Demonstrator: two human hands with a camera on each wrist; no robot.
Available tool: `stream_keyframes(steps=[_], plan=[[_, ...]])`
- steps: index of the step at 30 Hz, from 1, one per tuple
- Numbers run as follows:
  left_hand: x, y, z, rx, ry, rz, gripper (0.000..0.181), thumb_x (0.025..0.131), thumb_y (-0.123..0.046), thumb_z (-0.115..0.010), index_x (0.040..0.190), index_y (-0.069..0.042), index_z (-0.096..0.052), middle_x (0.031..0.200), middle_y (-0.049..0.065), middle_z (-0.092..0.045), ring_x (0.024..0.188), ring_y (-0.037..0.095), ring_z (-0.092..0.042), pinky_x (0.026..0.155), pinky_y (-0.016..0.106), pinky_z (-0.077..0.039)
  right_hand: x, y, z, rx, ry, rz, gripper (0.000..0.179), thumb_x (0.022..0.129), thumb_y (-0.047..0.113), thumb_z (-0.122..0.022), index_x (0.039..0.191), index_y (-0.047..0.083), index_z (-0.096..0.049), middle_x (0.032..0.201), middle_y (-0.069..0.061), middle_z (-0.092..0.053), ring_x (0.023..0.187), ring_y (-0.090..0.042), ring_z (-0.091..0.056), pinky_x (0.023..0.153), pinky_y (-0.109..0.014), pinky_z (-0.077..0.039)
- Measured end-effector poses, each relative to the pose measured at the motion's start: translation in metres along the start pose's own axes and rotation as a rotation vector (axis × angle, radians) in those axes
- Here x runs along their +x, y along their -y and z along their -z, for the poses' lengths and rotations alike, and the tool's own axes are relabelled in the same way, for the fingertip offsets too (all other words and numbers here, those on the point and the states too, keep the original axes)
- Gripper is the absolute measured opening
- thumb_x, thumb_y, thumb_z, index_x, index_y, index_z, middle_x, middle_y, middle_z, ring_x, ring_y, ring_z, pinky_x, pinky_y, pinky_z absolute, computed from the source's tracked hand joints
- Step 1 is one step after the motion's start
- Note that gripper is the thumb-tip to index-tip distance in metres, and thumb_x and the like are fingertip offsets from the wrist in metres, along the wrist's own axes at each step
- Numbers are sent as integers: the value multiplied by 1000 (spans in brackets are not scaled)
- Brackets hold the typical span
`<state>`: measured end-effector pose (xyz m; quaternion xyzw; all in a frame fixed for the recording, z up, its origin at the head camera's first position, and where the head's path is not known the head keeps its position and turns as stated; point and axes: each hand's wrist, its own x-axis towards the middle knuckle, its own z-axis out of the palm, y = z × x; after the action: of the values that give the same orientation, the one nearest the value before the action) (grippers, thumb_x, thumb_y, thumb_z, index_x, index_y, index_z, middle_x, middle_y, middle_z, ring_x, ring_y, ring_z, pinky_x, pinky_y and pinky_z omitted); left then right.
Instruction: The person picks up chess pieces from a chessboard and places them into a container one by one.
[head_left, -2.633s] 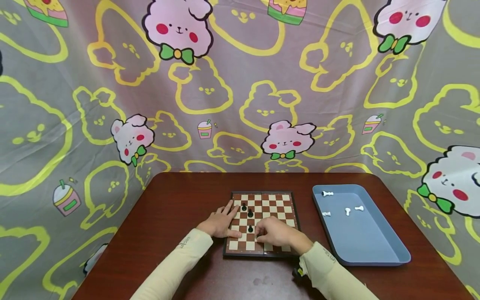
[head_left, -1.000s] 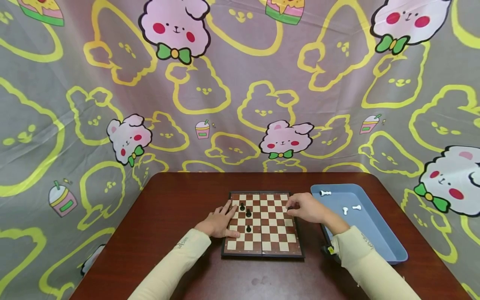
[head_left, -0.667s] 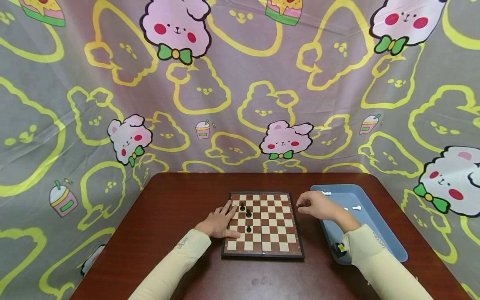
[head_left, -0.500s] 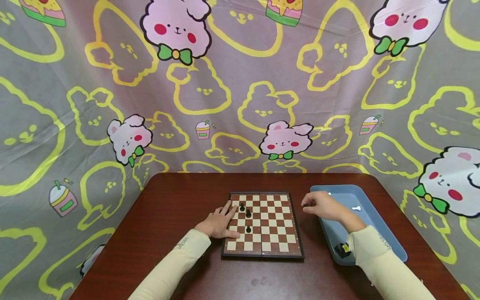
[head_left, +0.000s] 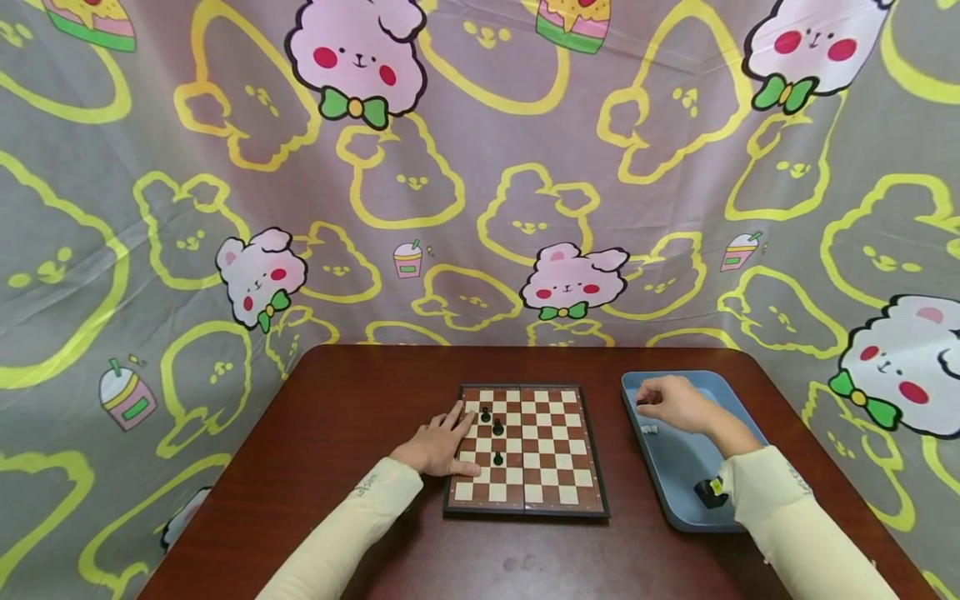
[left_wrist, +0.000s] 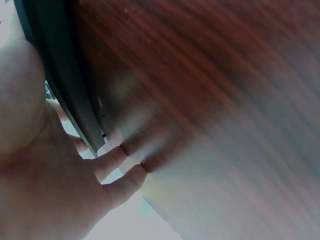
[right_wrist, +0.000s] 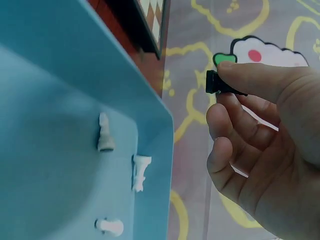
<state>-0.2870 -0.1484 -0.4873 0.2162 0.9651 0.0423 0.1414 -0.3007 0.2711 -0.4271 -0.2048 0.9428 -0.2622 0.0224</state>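
My left hand (head_left: 435,446) rests with spread fingers on the left edge of a brown-and-cream chessboard (head_left: 558,504). In the left wrist view, its fingertips (left_wrist: 132,175) reach past the board's dark edge. Above the blue tray's left side, my right hand (head_left: 682,407) pinches a black chess piece (right_wrist: 220,84) between thumb and fingers; its exact kind is partly covered. Three black chess pieces stand on the board's left half: one farther back (head_left: 486,414), a second just nearer (head_left: 498,427), and a third, a pawn-like one (head_left: 498,458), closer to me.
The blue tray (head_left: 667,500) stands right of the board. White chess pieces lie in it: one at its left wall (head_left: 649,429), others, such as a ridged one (right_wrist: 141,172), in the right wrist view. A patterned curtain (head_left: 465,208) hangs behind the dark wooden table (head_left: 360,392).
My right hand has travelled from the board's near middle, across its right edge, to above the tray, with a black chess piece pinched. My left hand has stayed on the board.
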Motion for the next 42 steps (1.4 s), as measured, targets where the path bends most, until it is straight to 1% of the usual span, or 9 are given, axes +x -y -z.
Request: stream_keyframes(steps=[6, 11, 15, 18, 24, 27, 32, 37, 42], plan=[[1, 0, 0, 6, -2, 1, 101, 78, -71, -54, 154, -17, -14, 158, 13, -1, 135, 40, -26, 99, 55, -33, -2, -13, 1, 6, -1, -29, 9, 88, 11, -67, 94, 5, -68, 79, 4, -61, 70, -13, -55, 61, -33, -45], [1, -1, -1, -2, 9, 6, 101, 79, -70, -55, 154, -18, -13, 158, 13, -1, 136, 40, -25, 100, 56, -32, -8, -18, 4, 13, 0, -61, 15, 88, 15, -67, 98, 3, -68, 81, 3, -61, 72, -14, -54, 61, -32, -45], [1, 0, -3, 0, 23, 2, 101, 79, -71, -52, 154, -18, -9, 158, 12, 2, 136, 40, -23, 101, 56, -30, -14, -19, 9, 37, -16, -82, 14, 89, 15, -67, 97, 4, -67, 82, 0, -62, 72, -16, -55, 60, -33, -45], [1, 0, -3, -2, 19, -3, 102, 79, -72, -52, 154, -18, -10, 158, 13, 1, 136, 40, -23, 101, 56, -30, -17, -20, 14, 42, -42, -85, 10, 88, 14, -66, 94, 6, -67, 81, -1, -62, 70, -16, -55, 59, -33, -45], [-1, -1, -1, -7, 15, 8, 101, 79, -70, -53, 154, -18, -12, 158, 13, 0, 136, 40, -23, 101, 56, -31, -19, -19, 18, 8, -65, -68, 8, 87, 14, -67, 91, 8, -68, 80, 1, -61, 68, -14, -54, 58, -32, -45], [-1, -1, 0, -7, 13, 8, 100, 79, -70, -54, 154, -18, -13, 158, 13, -1, 136, 40, -24, 100, 56, -31, -18, -14, 18, 13, -71, -62, 8, 87, 14, -67, 92, 8, -68, 79, 1, -61, 69, -14, -54, 58, -32, -45], [-1, -1, 0, -3, 11, 9, 101, 78, -71, -54, 154, -18, -12, 158, 13, 0, 136, 40, -25, 100, 56, -31, -15, 5, 15, 49, -74, -31, 10, 88, 13, -66, 95, 5, -67, 81, 0, -61, 71, -15, -55, 60, -33, -46], [0, 0, -1, -4, 6, 8, 102, 78, -72, -53, 154, -18, -13, 158, 12, 0, 136, 40, -25, 100, 56, -32, -6, 26, 3, 63, -44, -10, 8, 89, 11, -66, 95, 6, -66, 80, 1, -59, 67, -16, -54, 58, -32, -46], [2, 1, -2, -1, 9, 4, 102, 78, -72, -53, 154, -18, -11, 158, 12, 0, 136, 40, -24, 100, 57, -32, 3, 44, -14, 64, -25, 16, 7, 88, 12, -68, 93, 8, -66, 79, 3, -58, 66, -14, -53, 58, -32, -45]])
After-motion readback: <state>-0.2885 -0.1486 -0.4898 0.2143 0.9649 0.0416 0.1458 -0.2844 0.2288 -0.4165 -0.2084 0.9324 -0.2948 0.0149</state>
